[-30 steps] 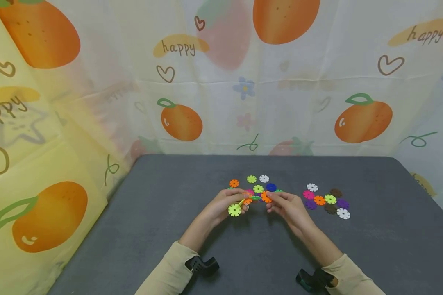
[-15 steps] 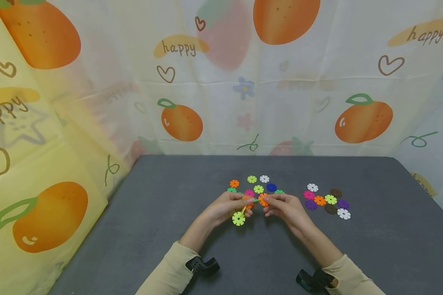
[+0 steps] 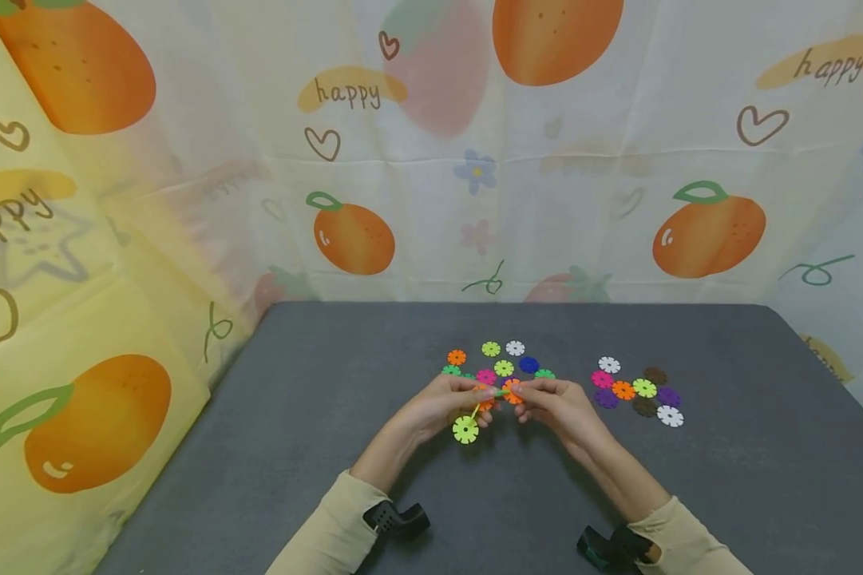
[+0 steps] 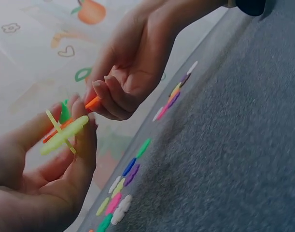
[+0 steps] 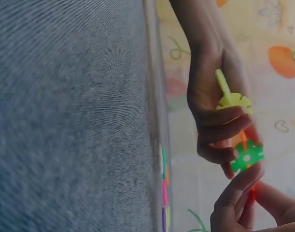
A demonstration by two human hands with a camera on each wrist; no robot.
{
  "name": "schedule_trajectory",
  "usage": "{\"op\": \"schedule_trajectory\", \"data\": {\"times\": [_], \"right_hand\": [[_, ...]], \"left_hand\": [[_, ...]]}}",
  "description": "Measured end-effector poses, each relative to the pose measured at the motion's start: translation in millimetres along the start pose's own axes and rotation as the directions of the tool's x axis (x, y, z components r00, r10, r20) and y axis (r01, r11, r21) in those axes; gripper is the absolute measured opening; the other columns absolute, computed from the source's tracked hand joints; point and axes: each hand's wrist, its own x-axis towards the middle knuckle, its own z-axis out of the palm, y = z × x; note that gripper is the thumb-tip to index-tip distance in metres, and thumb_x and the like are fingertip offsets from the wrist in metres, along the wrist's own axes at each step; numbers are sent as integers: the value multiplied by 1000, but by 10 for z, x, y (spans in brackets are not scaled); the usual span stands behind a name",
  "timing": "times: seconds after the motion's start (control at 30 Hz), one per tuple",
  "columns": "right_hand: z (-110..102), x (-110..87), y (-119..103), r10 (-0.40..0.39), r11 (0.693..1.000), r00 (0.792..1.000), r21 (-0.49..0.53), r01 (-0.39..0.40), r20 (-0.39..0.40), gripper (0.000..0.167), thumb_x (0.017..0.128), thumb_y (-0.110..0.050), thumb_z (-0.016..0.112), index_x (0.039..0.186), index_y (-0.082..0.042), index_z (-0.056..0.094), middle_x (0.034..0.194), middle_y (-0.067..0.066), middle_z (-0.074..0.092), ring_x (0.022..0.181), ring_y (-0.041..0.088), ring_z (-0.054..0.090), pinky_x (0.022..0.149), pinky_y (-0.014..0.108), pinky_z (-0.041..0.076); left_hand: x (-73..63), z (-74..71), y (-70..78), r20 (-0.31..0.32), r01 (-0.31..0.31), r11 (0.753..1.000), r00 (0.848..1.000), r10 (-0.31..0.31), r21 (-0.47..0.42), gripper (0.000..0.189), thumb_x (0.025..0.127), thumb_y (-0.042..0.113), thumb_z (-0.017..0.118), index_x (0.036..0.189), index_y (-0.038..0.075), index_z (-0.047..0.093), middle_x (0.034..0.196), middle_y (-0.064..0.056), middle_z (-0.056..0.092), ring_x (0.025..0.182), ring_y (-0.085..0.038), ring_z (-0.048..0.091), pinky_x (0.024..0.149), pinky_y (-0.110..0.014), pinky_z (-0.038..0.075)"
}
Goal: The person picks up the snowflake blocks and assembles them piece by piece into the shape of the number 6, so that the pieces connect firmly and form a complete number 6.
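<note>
Over the table, my left hand (image 3: 438, 406) grips a small chain of notched interlocking discs. A yellow-green disc (image 3: 465, 430) hangs at its lower left, crossed by a second yellow-green disc (image 4: 53, 121) in the left wrist view. An orange disc sits between the left fingers, and a green disc (image 5: 247, 157) juts out toward the other hand. With thumb and fingertips, my right hand (image 3: 564, 407) pinches another orange disc (image 3: 512, 391) edge-on at the green disc. Both hands' fingertips are close together, hiding part of the joint.
Behind the hands, loose discs in several colours lie on the grey table (image 3: 316, 359), among them a blue disc (image 3: 528, 365) and a white disc (image 3: 515, 348). A second cluster, with a brown disc (image 3: 655, 375), lies to the right. A fruit-printed curtain (image 3: 431, 200) hangs behind the table.
The right hand has shifted slightly left, bringing its orange disc closer to the left hand. The chain has tilted, so its yellow-green end hangs lower and a little further right.
</note>
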Motion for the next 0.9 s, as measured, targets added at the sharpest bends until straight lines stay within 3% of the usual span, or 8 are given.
{"op": "schedule_trajectory", "data": {"times": [0.1,0.23,0.37,0.47,0.57,0.63,0.7,0.9], "right_hand": [[-9,11,18,-9,1000,999,15,8,44,21,94,-17,66,103,2,65,81,0,70,73,10,68,75,28,60],[-18,35,32,-13,1000,997,-14,14,78,37,96,-23,63,115,8,61,88,1,71,77,12,69,78,30,61],[-35,62,30,21,999,999,-42,-19,48,55,96,-39,60,122,8,58,94,7,72,79,16,70,79,33,61],[-75,89,34,12,997,1000,-73,-11,16,54,97,-40,59,123,8,58,99,12,72,82,17,71,79,34,61],[-145,136,40,-58,978,998,-201,57,1,46,98,-30,59,124,8,59,105,19,71,85,20,71,78,33,62],[-199,194,48,-118,943,993,-315,112,-1,40,97,-24,62,122,8,61,105,23,70,85,22,70,75,32,62],[-252,261,59,-180,883,984,-440,161,-3,34,96,-18,64,118,7,64,108,25,70,83,22,70,70,29,61],[-335,441,87,-309,706,950,-680,197,-46,31,90,-12,69,115,7,67,108,25,65,73,17,59,60,24,49]], "left_hand": [[6,6,9,-1,-13,1000,1000,13,10,32,96,18,62,120,-3,66,97,-20,71,69,-12,68,70,-28,60],[15,3,-2,-28,-15,1000,1000,15,14,33,96,20,61,123,2,65,114,-29,64,71,-13,68,66,-26,60],[24,-16,-33,-84,-8,1000,996,8,1,33,96,22,62,121,1,66,118,-24,64,71,-12,66,66,-25,59],[30,-33,-35,-123,-11,1000,992,9,-18,35,95,24,62,119,-1,66,116,-19,65,71,-12,66,68,-26,60],[31,-48,-3,-150,-13,999,989,9,-29,37,96,23,59,122,-3,64,121,-18,64,70,-11,67,70,-28,61],[36,-61,26,-156,-10,999,988,5,-32,39,96,22,57,125,-4,62,124,-20,62,69,-11,67,70,-29,62],[41,-80,56,-155,-12,1000,988,8,-20,41,97,21,54,127,-5,60,124,-17,62,69,-12,68,72,-32,63],[62,-140,112,-155,3,999,988,2,35,42,98,23,49,129,-4,59,79,-8,68,63,-14,68,73,-35,63]]}}
